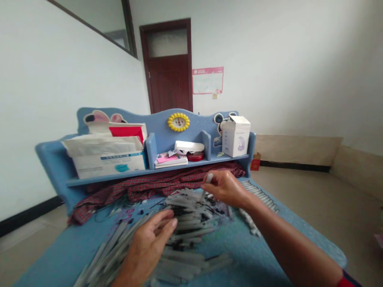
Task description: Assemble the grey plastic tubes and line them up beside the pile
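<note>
My right hand (227, 187) is closed in a pinch around a translucent plastic tube (210, 177), held tilted above the far end of a heap. My left hand (149, 241) hovers low over the near left of the same heap. Its thumb and fingertips come close together; whatever may sit between them is too small or hidden to name. The heap consists of many pale translucent tubes (187, 259) mixed with small black parts (179, 244). Beyond my right wrist, several slim tubes (260, 195) lie side by side in a row. Small white pieces (249, 223) form a line under my right forearm.
Along the blue table's (314, 247) back stands a shelf holding a mask carton (107, 163), papers (170, 160), a red round tin (195, 156) and a white box (236, 137). A checked cloth (143, 185) is bunched below it. Loose black bits (131, 220) lie at left.
</note>
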Tool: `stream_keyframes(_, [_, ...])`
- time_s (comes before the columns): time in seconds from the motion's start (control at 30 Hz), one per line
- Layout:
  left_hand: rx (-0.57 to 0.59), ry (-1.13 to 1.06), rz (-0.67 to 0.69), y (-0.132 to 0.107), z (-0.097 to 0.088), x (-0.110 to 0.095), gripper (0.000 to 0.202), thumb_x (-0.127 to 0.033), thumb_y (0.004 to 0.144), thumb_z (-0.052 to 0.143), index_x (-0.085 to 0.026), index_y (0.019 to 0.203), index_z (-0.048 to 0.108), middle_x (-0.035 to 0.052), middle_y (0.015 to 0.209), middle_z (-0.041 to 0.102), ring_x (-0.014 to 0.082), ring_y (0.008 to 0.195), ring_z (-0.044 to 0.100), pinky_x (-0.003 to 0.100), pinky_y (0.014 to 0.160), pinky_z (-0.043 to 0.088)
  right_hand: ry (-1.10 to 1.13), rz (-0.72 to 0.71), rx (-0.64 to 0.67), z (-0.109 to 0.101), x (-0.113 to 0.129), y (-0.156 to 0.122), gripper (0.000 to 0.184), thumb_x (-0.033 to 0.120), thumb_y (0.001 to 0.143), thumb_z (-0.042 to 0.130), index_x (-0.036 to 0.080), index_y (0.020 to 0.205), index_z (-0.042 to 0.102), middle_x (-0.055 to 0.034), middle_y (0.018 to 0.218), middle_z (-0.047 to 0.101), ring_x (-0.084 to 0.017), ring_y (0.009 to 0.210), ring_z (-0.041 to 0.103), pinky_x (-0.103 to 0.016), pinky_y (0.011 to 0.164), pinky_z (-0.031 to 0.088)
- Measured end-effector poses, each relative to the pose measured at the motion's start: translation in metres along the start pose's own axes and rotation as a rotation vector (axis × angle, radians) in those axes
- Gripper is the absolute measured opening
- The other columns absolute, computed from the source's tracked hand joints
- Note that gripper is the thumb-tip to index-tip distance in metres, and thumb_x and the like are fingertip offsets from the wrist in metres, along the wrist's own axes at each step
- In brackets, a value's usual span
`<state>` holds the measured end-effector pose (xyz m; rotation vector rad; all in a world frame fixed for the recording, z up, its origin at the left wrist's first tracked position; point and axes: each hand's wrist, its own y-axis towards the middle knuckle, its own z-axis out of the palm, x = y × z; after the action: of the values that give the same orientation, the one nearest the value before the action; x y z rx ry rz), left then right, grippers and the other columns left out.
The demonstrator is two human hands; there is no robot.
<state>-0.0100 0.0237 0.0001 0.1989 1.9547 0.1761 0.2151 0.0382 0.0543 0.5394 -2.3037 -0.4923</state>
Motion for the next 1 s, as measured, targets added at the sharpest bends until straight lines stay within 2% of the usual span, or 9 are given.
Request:
stream_keyframes(0.07, [0.003,0.024,0.019,0.000,0.000,0.004,0.034,-0.043,0.062,0.063,-0.019,0.086,0.066,0.0045,0.087,0.072,0.0234,0.086,0.066,0.029,0.078,0.051,-0.590,0.006,0.071,-0.022,-0.010,0.006,0.022,0.032,0.087,0.043,0.015,0.085,0.059,-0.0065,0.077,0.065,-0.018,0.073,0.063,-0.027,0.064,0.046])
stream_keyframes(0.1, [0.014,0.032,0.034,0.000,0.000,0.006,0.033,-0.043,0.063,0.062,-0.019,0.085,0.065,0.0043,0.086,0.072,0.0229,0.085,0.066,0.029,0.078,0.051,-0.849,0.037,0.183,-0.030,-0.016,0.008,0.024,0.030,0.088,0.040,0.015,0.094,0.058,-0.0101,0.087,0.066,-0.021,0.083,0.063,-0.031,0.069,0.047])
stream_keyframes(0.17, [0.049,0.053,0.067,-0.001,0.002,0.009,0.030,-0.042,0.066,0.060,-0.019,0.086,0.065,0.0041,0.087,0.072,0.0218,0.084,0.066,0.028,0.077,0.051,-0.963,0.073,0.293,-0.039,-0.032,0.010,0.022,0.018,0.084,0.043,0.012,0.096,0.060,-0.0160,0.090,0.066,-0.026,0.087,0.063,-0.035,0.071,0.047])
stream_keyframes(0.27, [0.098,0.109,0.109,-0.005,0.004,0.008,0.027,-0.040,0.069,0.058,-0.019,0.085,0.065,0.0040,0.086,0.071,0.0205,0.081,0.066,0.026,0.073,0.051,-1.038,0.094,0.454,-0.038,-0.058,0.007,0.025,0.004,0.077,0.046,0.009,0.094,0.064,-0.0189,0.092,0.066,-0.029,0.090,0.063,-0.038,0.072,0.049])
stream_keyframes(0.37, [0.116,0.153,0.139,-0.008,0.005,0.004,0.024,-0.038,0.070,0.056,-0.019,0.083,0.066,0.0041,0.085,0.070,0.0198,0.079,0.066,0.025,0.070,0.051,-1.074,0.111,0.564,-0.032,-0.077,0.000,0.026,0.003,0.077,0.047,0.008,0.095,0.065,-0.0210,0.093,0.066,-0.028,0.092,0.063,-0.038,0.075,0.049])
stream_keyframes(0.5, [0.116,0.177,0.159,-0.008,0.005,0.005,0.024,-0.037,0.072,0.055,-0.019,0.084,0.065,0.0040,0.086,0.070,0.0191,0.080,0.065,0.024,0.070,0.051,-1.081,0.111,0.631,-0.026,-0.088,-0.004,0.027,0.003,0.079,0.046,0.007,0.098,0.065,-0.0220,0.094,0.066,-0.026,0.095,0.063,-0.035,0.078,0.049])
stream_keyframes(0.77, [0.110,0.189,0.180,-0.009,0.004,0.006,0.023,-0.035,0.072,0.055,-0.019,0.085,0.066,0.0033,0.085,0.069,0.0182,0.079,0.065,0.023,0.069,0.051,-1.079,0.087,0.633,-0.021,-0.081,0.001,0.031,0.001,0.078,0.043,0.007,0.101,0.064,-0.0214,0.097,0.065,-0.028,0.096,0.062,-0.038,0.077,0.049])
stream_keyframes(1.0, [0.119,0.229,0.185,-0.008,0.003,0.004,0.026,-0.035,0.074,0.052,-0.017,0.088,0.065,0.0045,0.087,0.069,0.0180,0.080,0.065,0.024,0.070,0.051,-0.993,0.042,0.612,0.010,-0.055,0.005,0.028,0.012,0.078,0.045,0.016,0.097,0.064,-0.0147,0.093,0.068,-0.027,0.090,0.064,-0.036,0.072,0.050])
